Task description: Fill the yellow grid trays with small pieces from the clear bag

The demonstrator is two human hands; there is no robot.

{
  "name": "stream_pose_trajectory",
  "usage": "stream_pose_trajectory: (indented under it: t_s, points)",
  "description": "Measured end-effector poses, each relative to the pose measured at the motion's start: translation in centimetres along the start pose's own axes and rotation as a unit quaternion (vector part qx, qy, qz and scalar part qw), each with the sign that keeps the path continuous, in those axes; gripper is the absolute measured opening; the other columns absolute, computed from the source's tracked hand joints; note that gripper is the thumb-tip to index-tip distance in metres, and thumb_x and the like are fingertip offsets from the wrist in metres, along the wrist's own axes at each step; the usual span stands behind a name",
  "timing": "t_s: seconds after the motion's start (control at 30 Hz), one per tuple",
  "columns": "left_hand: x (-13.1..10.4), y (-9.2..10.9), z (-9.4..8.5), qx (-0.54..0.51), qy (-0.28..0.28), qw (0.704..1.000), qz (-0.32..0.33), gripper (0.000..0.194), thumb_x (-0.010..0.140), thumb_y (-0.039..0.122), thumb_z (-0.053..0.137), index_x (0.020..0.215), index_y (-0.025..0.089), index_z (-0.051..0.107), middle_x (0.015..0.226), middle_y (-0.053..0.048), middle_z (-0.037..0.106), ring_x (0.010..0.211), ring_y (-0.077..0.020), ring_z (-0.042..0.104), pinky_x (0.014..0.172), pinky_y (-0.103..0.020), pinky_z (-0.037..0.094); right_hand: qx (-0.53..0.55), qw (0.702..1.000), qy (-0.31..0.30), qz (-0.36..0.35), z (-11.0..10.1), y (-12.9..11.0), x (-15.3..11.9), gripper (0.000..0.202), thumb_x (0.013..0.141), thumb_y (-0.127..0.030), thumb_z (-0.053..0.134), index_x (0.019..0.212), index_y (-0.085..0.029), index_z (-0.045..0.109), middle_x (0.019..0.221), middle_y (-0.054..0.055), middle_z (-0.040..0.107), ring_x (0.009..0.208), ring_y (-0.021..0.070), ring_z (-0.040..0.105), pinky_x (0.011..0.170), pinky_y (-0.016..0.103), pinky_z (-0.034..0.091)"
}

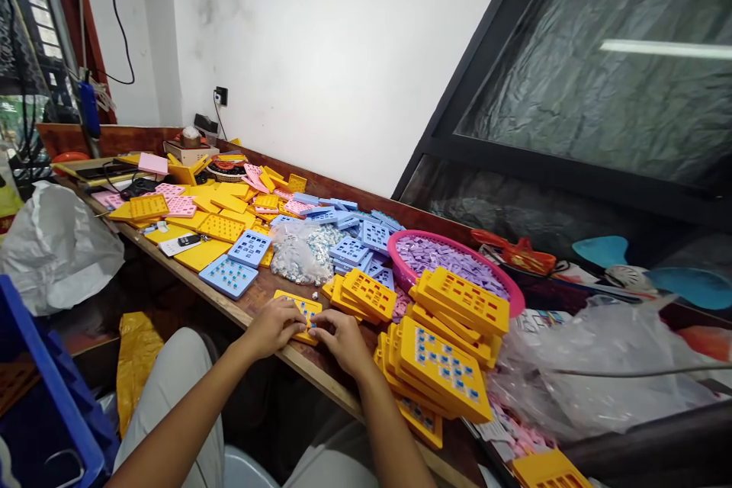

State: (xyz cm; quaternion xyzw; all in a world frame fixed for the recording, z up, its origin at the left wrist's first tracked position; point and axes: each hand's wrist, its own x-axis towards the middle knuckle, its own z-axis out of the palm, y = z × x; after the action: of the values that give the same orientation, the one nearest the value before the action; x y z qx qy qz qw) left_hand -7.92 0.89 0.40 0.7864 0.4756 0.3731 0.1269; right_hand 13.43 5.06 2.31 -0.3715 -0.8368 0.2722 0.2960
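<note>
In front of me a yellow plastic panel (pixel 298 300) with small blue-and-white pieces set in it lies near the table's front edge. My left hand (pixel 275 326) rests on its left side, fingers curled over the panel and holding it. My right hand (pixel 341 335) is at the panel's right side, thumb and fingers drawn together over the surface; anything pinched there is too small to make out. Just behind the panel sits a clear plastic bag (pixel 294 252) of small blue-and-white pieces. A few loose pieces lie close to the panel.
Stacked yellow panels (pixel 443 366) with blue pieces stand to my right, before a pink basin (pixel 518 297) of purple pieces. Light-blue panels (pixel 229 277) and many yellow and pink ones cover the table leftward. A blue crate (pixel 51 374) stands at lower left.
</note>
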Motion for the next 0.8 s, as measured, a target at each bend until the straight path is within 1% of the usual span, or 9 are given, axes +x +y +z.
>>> stream_pose_trajectory:
  t_s: [0.1,0.17,0.23,0.37,0.57,0.7,0.8]
  points:
    - [-0.3,0.1,0.0,0.015,0.002,1.000,0.010,0.014,0.096,0.028,0.061,0.097,0.023,0.074,0.098,-0.004,0.074,0.099,-0.0212,0.063,0.091,-0.035,0.046,-0.044,0.999,-0.002,-0.023,0.1,0.1,-0.1,0.011,0.089,-0.025,0.072,0.097,-0.025,0.078,0.100,0.004,0.075,0.097,0.0214,0.065,0.092,0.033,0.047]
    - [-0.4,0.4,-0.2,0.034,-0.006,0.999,0.023,0.014,0.097,0.027,0.060,0.098,0.023,0.073,0.100,-0.004,0.074,0.099,-0.0214,0.063,0.092,-0.036,0.045,-0.066,0.997,-0.003,-0.031,0.2,0.1,-0.2,0.012,0.092,-0.026,0.069,0.098,-0.027,0.079,0.103,0.004,0.074,0.100,0.0210,0.064,0.094,0.033,0.045]
    - [-0.3,0.7,-0.5,0.054,-0.016,0.998,0.031,0.014,0.097,0.025,0.059,0.098,0.022,0.072,0.099,-0.004,0.074,0.099,-0.0213,0.063,0.091,-0.036,0.045,-0.076,0.997,-0.008,-0.032,0.2,0.1,-0.2,0.015,0.094,-0.027,0.067,0.101,-0.028,0.080,0.104,0.004,0.073,0.100,0.0207,0.063,0.093,0.033,0.044]
    - [0.0,0.9,-0.8,0.076,-0.028,0.996,0.038,0.012,0.096,0.024,0.059,0.094,0.022,0.071,0.096,-0.004,0.073,0.096,-0.0214,0.063,0.087,-0.035,0.045,-0.083,0.996,-0.017,-0.034,0.4,-0.1,-0.3,0.017,0.096,-0.030,0.064,0.103,-0.029,0.080,0.100,0.004,0.071,0.096,0.0206,0.062,0.088,0.032,0.044]
    - [-0.4,0.2,0.1,0.048,0.009,0.998,0.029,0.012,0.097,0.027,0.060,0.096,0.023,0.071,0.097,-0.003,0.074,0.097,-0.0211,0.062,0.088,-0.036,0.045,-0.119,0.993,0.016,-0.018,1.0,-0.2,-0.4,0.018,0.097,-0.034,0.064,0.101,-0.027,0.080,0.096,0.004,0.069,0.094,0.0208,0.060,0.084,0.033,0.042]
    - [-0.8,0.3,0.6,0.078,0.033,0.996,0.020,0.015,0.098,0.027,0.058,0.097,0.022,0.072,0.102,-0.005,0.071,0.100,-0.0222,0.061,0.089,-0.037,0.045,-0.171,0.985,0.018,-0.025,1.2,-0.5,-0.5,0.022,0.101,-0.033,0.058,0.102,-0.028,0.079,0.096,0.004,0.068,0.093,0.0204,0.059,0.081,0.032,0.041]
    - [-0.8,0.6,0.6,0.097,0.038,0.995,0.005,0.015,0.098,0.028,0.058,0.095,0.021,0.072,0.101,-0.005,0.070,0.100,-0.0219,0.060,0.088,-0.037,0.045,-0.230,0.973,0.016,-0.029,1.3,-1.0,-0.8,0.022,0.102,-0.031,0.057,0.101,-0.027,0.078,0.097,0.004,0.068,0.094,0.0202,0.058,0.080,0.032,0.040]
